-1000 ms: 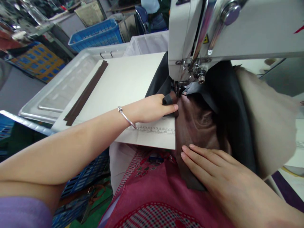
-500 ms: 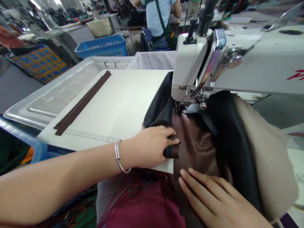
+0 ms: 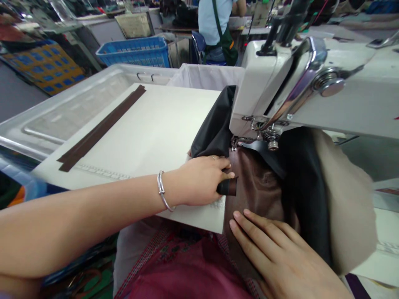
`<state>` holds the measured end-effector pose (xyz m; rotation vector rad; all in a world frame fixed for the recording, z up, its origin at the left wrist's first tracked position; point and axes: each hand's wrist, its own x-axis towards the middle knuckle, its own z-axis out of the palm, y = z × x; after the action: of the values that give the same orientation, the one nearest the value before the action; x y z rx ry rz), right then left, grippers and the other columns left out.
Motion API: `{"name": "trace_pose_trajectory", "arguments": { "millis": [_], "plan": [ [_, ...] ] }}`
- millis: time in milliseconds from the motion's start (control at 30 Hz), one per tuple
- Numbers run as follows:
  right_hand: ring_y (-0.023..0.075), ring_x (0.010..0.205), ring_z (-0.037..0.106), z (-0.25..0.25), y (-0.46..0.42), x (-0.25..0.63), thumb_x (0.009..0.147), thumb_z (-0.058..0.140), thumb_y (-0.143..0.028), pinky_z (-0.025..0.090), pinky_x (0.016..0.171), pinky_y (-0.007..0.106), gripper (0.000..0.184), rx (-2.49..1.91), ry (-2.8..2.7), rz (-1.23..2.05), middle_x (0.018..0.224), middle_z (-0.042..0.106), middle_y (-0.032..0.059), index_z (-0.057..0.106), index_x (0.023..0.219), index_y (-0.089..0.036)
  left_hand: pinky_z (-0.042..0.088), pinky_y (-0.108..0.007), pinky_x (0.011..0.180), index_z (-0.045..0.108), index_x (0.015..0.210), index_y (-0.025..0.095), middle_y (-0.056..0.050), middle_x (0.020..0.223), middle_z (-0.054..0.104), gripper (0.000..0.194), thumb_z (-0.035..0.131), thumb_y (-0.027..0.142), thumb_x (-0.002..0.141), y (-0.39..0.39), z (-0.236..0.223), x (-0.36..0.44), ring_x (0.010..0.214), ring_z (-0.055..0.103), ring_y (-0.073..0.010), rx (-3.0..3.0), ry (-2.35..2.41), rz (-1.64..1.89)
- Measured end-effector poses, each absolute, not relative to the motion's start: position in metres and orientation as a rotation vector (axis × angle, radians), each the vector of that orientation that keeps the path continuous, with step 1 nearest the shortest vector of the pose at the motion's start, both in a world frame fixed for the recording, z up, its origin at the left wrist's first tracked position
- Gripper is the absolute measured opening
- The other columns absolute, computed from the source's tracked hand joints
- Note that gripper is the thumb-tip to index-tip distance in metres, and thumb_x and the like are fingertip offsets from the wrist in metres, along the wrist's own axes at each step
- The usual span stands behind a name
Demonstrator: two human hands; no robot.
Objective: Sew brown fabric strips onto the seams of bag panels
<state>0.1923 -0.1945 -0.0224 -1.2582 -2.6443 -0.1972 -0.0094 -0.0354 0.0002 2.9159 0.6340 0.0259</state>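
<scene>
My left hand [image 3: 202, 180] is closed, pinching a folded dark brown strip edge [image 3: 229, 187] at the left side of a brown leather piece [image 3: 258, 187] lying under the sewing machine head [image 3: 280, 91]. A silver bangle sits on that wrist. My right hand [image 3: 280, 253] lies flat with fingers stretched out on the near end of the brown leather. Black lining fabric [image 3: 215, 128] and a beige fabric [image 3: 346, 207] bunch around the needle area [image 3: 235, 143].
A long brown strip [image 3: 99, 131] lies on the white work table [image 3: 149, 128] at left, with a ruler scale near its front edge. A metal tray [image 3: 62, 116] and a blue crate [image 3: 137, 52] stand behind. A person in a green apron stands at the back.
My left hand pulled back from beside the needle toward me along the leather's left edge, still pinching the strip. My right hand stayed flat on the leather. The view tilted up.
</scene>
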Motion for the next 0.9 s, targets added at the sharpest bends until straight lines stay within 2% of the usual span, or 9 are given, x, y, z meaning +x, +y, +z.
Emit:
{"name": "trace_pose_trajectory", "arguments": {
  "millis": [167,367,533,633,733,833,900],
  "plan": [
    [0.0186,0.124,0.048,-0.021,-0.189,0.190,0.094,0.034,-0.020,0.045,0.095,0.036,0.043,-1.317,-2.641,-0.158,0.136,0.058,-0.0010,0.057,0.131,-0.020,0.044,-0.035,0.102,0.061,0.126,0.012,-0.014,0.122,0.061,0.041,0.054,0.031,0.090,-0.026,-0.003,-0.007,0.112,0.058,-0.0238,2.948,0.626,0.078],
    [0.0227,0.129,0.044,-0.024,-0.180,0.195,0.093,0.039,-0.020,0.044,0.097,0.041,0.046,-1.289,-2.659,-0.127,0.142,0.052,0.0034,0.050,0.138,-0.016,0.045,-0.038,0.101,0.059,0.128,0.012,-0.014,0.123,0.061,0.041,0.052,0.026,0.090,-0.017,-0.010,-0.003,0.113,0.058,-0.0247,2.970,0.650,0.118],
    [0.0245,0.124,0.048,-0.032,-0.180,0.195,0.092,0.041,-0.015,0.047,0.094,0.042,0.047,-1.294,-2.624,-0.108,0.139,0.054,0.0075,0.048,0.139,-0.013,0.041,-0.038,0.105,0.057,0.127,0.011,-0.015,0.131,0.056,0.050,0.064,0.031,0.082,-0.008,-0.006,-0.007,0.118,0.056,-0.0259,2.877,0.569,0.180],
    [0.0232,0.116,0.054,-0.040,-0.182,0.192,0.092,0.044,-0.012,0.049,0.090,0.040,0.044,-1.279,-2.531,-0.111,0.131,0.060,0.0074,0.052,0.135,-0.012,0.049,-0.032,0.090,0.061,0.115,0.014,-0.009,0.113,0.065,0.048,0.072,0.040,0.077,-0.007,0.012,-0.018,0.102,0.062,-0.0212,2.623,0.683,0.307],
    [0.0223,0.111,0.057,-0.045,-0.185,0.189,0.091,0.047,-0.010,0.050,0.089,0.038,0.041,-1.244,-2.468,-0.112,0.126,0.063,0.0074,0.055,0.132,-0.011,0.051,-0.027,0.075,0.063,0.101,0.014,-0.004,0.094,0.068,0.034,0.073,0.037,0.078,-0.017,0.030,-0.029,0.084,0.064,-0.0161,2.461,0.840,0.539],
    [0.0218,0.106,0.059,-0.045,-0.186,0.186,0.092,0.049,-0.011,0.051,0.087,0.038,0.036,-1.216,-2.412,-0.089,0.119,0.067,0.0075,0.060,0.126,-0.012,0.050,-0.025,0.076,0.065,0.093,0.014,-0.004,0.089,0.067,0.010,0.060,0.022,0.089,-0.042,0.034,-0.035,0.084,0.063,-0.0143,2.634,0.578,0.551],
    [0.0208,0.102,0.061,-0.044,-0.186,0.185,0.092,0.050,-0.013,0.051,0.085,0.036,0.032,-1.193,-2.379,-0.074,0.113,0.069,0.0077,0.063,0.122,-0.012,0.051,-0.028,0.079,0.066,0.093,0.013,-0.006,0.087,0.067,0.017,0.050,0.015,0.093,-0.062,0.029,-0.034,0.085,0.062,-0.0156,2.866,0.378,0.416]
  ]
}}
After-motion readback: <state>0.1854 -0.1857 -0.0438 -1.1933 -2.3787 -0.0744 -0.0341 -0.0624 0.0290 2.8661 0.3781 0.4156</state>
